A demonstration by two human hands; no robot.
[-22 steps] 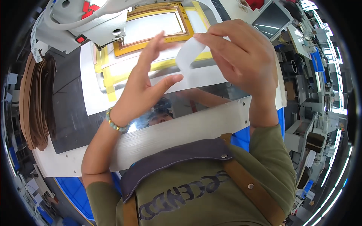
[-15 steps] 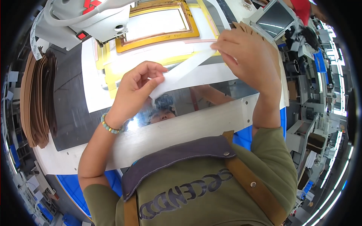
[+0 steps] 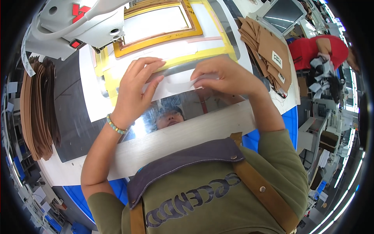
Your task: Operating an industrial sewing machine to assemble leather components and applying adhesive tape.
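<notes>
A white paper-like strip (image 3: 179, 84) bows between my hands, low over the white sheet (image 3: 93, 93) near the table's front edge. My right hand (image 3: 228, 76) is closed, pinching the strip's right end between thumb and fingers. At the strip's other end is my left hand (image 3: 136, 87), its thumb and fingertips apart; part of the strip goes behind the thumb. Just beyond my hands, yellow tape (image 3: 187, 59) borders the sheet. Farther back lies a yellow and brown rectangular frame (image 3: 159, 43) with a white middle.
A white machine head (image 3: 78, 23) overhangs the back left. Brown pieces (image 3: 37, 113) stand stacked at the left edge; brown flat pieces (image 3: 272, 54) lie at the right, below a screen (image 3: 283, 15). A shiny metal strip (image 3: 194, 107) runs along the front. A person in red (image 3: 319, 50) bends beyond.
My right hand has come down and left with the strip, which was stretched taut and slanting and now sags. My left hand's thumb and fingers have spread. The person in red shows more.
</notes>
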